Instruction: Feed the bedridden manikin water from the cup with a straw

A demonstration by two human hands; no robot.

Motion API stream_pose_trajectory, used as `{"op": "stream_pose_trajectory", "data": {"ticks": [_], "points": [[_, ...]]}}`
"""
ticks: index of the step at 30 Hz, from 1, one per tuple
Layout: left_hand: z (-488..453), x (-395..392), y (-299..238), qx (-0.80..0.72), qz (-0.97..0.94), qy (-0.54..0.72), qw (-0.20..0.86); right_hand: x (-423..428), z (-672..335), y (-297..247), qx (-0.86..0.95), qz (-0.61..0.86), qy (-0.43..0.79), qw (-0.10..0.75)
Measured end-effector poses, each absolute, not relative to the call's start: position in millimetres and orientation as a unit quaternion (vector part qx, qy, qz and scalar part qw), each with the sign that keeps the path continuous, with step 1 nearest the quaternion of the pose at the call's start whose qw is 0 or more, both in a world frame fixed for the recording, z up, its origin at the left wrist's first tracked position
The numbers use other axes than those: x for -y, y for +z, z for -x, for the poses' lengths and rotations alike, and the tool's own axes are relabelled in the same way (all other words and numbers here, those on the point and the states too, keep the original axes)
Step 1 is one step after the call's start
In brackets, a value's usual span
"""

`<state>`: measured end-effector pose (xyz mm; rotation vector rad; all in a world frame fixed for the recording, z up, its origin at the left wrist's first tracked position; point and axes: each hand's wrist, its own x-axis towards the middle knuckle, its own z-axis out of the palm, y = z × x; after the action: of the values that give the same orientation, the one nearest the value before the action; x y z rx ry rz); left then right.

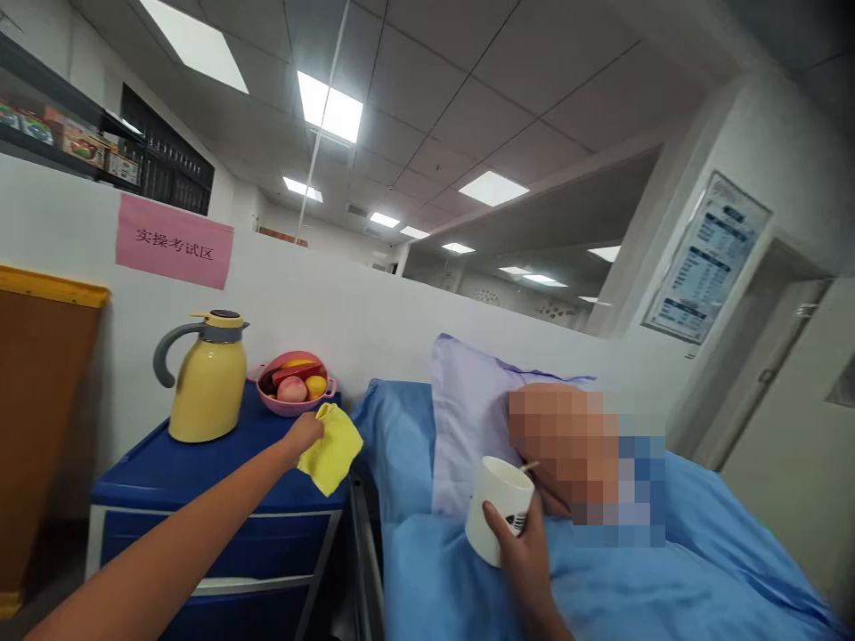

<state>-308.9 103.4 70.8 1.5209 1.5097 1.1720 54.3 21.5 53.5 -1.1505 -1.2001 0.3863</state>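
My left hand (304, 434) is closed on a yellow cloth (332, 448) that hangs over the right edge of the blue bedside cabinet (160, 472). My right hand (519, 545) grips a white cup (495, 507) with a straw, held close to the head of a person lying in the bed (468, 579) under a blue sheet. The person's head rests on a lilac pillow (464, 418).
On the cabinet stand a yellow thermos jug (207, 378) and a pink bowl of fruit (294, 383). A white partition wall with a pink paper sign (174, 242) runs behind. A brown board (40, 401) stands at the left, a door at the right.
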Motion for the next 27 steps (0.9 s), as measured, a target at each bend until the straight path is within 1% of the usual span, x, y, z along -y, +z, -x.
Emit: {"op": "stream_pose_trajectory", "data": {"ticks": [2,5,9,14,16,20,23,27], "points": [[344,-99,55,-0.602,-0.558,0.436,0.369,-36,-4,50,0.541,0.481,0.209,0.658],[392,-97,27,-0.653,-0.522,0.418,0.355,-59,69,43,0.567,0.439,0.254,0.649],[443,-96,-10,-0.705,-0.506,0.413,0.275,-90,151,27,0.594,0.409,0.336,0.606],[467,-93,-37,-0.69,-0.549,0.441,0.167,-130,225,2,0.587,0.393,0.35,0.615],[467,-95,-45,-0.679,-0.59,0.418,0.125,-145,244,-7,0.582,0.388,0.351,0.623],[460,-100,-54,-0.69,-0.662,0.293,0.014,-168,266,-20,0.573,0.385,0.357,0.629],[456,-102,-54,-0.719,-0.654,0.233,-0.02,-177,268,-25,0.568,0.387,0.358,0.632],[454,-103,-52,-0.74,-0.635,0.218,-0.047,-184,266,-30,0.555,0.404,0.357,0.633]]}}
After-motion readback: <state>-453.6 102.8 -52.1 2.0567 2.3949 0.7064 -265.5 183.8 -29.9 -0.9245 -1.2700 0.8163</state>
